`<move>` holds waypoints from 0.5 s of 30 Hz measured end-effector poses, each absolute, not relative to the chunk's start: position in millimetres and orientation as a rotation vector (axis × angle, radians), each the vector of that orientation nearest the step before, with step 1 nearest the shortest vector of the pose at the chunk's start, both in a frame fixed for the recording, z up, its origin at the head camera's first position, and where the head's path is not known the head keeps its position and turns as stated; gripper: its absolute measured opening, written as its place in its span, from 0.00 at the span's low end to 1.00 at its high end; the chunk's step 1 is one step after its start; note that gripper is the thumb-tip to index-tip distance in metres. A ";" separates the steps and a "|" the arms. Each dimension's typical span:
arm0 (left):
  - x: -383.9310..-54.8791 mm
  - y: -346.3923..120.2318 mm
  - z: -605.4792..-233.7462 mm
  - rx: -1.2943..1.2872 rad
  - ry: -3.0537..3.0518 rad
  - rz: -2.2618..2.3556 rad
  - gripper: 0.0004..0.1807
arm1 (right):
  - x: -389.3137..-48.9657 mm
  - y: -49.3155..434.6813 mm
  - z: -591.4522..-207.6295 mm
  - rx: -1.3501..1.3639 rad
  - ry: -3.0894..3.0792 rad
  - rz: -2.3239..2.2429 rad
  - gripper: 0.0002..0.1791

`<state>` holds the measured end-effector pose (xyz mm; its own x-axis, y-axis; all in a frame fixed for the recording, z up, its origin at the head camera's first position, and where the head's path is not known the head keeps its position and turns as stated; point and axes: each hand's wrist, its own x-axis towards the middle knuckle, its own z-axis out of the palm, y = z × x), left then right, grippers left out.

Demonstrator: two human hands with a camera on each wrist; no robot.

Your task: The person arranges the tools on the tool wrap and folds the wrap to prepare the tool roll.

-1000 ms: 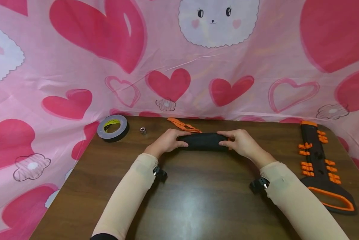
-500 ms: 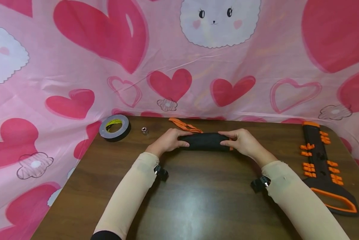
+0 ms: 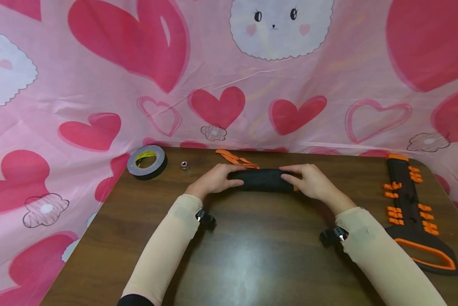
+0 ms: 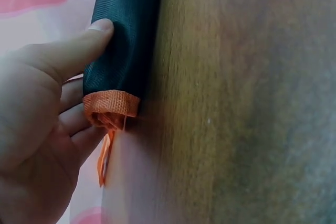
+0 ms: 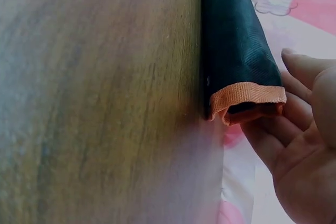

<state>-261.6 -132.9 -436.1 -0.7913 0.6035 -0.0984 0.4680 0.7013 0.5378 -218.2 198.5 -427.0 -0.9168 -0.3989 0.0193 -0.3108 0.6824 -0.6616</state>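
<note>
A rolled-up black fabric tool roll (image 3: 261, 180) lies sideways on the table near its back edge. My left hand (image 3: 213, 179) grips its left end, thumb across the front and fingers behind. At the right end, my right hand (image 3: 311, 182) holds the roll, with the thumb high on the front and fingers behind. Orange webbing trims the rolled ends, seen in the left wrist view as an orange edge (image 4: 111, 102) and in the right wrist view as an orange border (image 5: 247, 94). Behind the roll lies an orange strap (image 3: 236, 160).
A roll of tape (image 3: 147, 163) and a small metal socket (image 3: 185, 165) sit at the back left of the wooden table (image 3: 244, 246). To the right lies a black holder with orange clips (image 3: 408, 204). A pink heart-print cloth (image 3: 221, 63) hangs behind the table.
My right thumb has shifted slightly upward on the roll. Both hands and the tool roll otherwise stay in nearly the same place.
</note>
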 end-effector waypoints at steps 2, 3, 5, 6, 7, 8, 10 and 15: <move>-261.2 -133.1 -435.8 0.854 2.650 0.730 0.33 | -217.1 197.5 -425.9 -0.600 2.777 -1.027 0.27; -260.9 -133.2 -435.6 0.853 2.654 0.734 0.32 | -216.5 197.2 -425.4 -0.603 2.781 -1.021 0.28; -259.6 -133.2 -435.0 0.843 2.661 0.751 0.32 | -215.0 197.1 -424.3 -0.622 2.796 -1.008 0.28; -258.8 -133.3 -434.8 0.837 2.667 0.761 0.32 | -213.9 197.4 -423.5 -0.630 2.812 -0.999 0.29; -257.6 -133.3 -434.2 0.831 2.675 0.771 0.32 | -212.3 197.8 -422.7 -0.628 2.824 -0.995 0.29; -256.1 -133.5 -433.5 0.822 2.687 0.781 0.31 | -210.6 198.5 -421.6 -0.628 2.834 -1.004 0.29; -252.3 -134.3 -431.5 0.809 2.724 0.802 0.30 | -206.6 200.5 -418.9 -0.637 2.871 -0.999 0.28; -241.1 -136.7 -424.3 0.782 2.901 0.858 0.25 | -195.8 203.4 -409.6 -0.666 2.945 -0.982 0.29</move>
<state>-241.1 -136.7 -424.3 -0.8745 0.4693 0.1220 0.4603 0.7241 0.5137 -195.8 203.4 -409.6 -0.9116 -0.3785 0.1606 -0.3991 0.7209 -0.5665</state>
